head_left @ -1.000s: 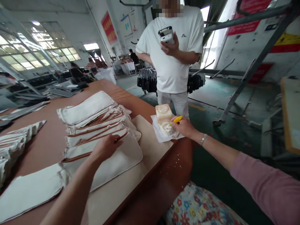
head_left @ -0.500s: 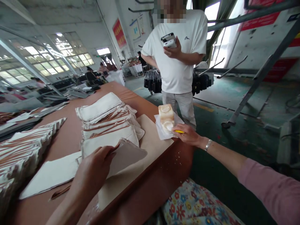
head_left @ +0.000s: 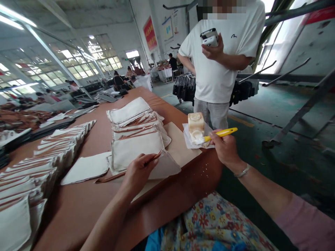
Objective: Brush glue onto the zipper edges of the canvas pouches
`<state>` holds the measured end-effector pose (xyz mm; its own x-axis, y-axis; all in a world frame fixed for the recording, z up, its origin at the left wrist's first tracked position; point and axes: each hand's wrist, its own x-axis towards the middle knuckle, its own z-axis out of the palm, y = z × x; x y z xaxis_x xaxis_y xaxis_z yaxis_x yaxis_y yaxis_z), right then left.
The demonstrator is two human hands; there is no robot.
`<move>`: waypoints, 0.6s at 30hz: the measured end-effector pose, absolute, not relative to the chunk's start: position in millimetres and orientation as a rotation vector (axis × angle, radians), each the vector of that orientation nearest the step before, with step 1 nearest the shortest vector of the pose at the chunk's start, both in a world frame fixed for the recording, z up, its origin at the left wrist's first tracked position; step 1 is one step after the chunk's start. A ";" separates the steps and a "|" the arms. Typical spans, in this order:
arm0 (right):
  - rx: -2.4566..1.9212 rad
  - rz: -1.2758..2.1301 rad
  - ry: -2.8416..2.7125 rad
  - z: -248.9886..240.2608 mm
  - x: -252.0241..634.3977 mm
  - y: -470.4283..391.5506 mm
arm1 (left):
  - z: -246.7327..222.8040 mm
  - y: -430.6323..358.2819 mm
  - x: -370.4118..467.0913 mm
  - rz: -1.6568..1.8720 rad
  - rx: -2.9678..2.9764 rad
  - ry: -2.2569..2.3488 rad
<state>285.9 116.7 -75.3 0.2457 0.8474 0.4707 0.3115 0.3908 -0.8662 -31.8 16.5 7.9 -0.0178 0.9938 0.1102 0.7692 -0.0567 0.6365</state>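
My right hand (head_left: 226,150) is closed round the yellow handle of a brush (head_left: 222,133). Its bristles rest in white paste at the lower front of a cream, block-like container (head_left: 195,121), which sits on a white sheet (head_left: 187,136) at the table corner. My left hand (head_left: 138,170) is pinched on a thin brown strip (head_left: 153,158), beside the corner of a pale fabric panel (head_left: 166,166). Under and behind that panel lies a stack of off-white panels (head_left: 137,148) with brown edging. Part of the strip is hidden by my fingers.
A long row of overlapping panels (head_left: 52,157) runs along the left of the brown table (head_left: 91,198). One single panel (head_left: 89,167) lies between. A person (head_left: 220,66) holding a device stands beyond the corner, near a metal rack (head_left: 285,129). White drops spot the table edge.
The view has swung left, so things appear further right. The brush handle has tilted up and shows more in my right hand. My left fingers have shifted to the brown strip at the panel's corner.
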 end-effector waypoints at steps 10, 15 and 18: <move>-0.764 0.761 -1.499 2.5 219.1 63.4 | -0.5 2.0 -9.7 0.836 1.788 1.641; -0.739 0.651 -1.511 4.1 227.6 53.5 | -6.2 -6.7 -9.9 0.836 1.924 1.694; -0.739 0.644 -1.569 5.5 233.2 52.7 | -8.1 -13.2 -6.1 0.860 2.080 1.730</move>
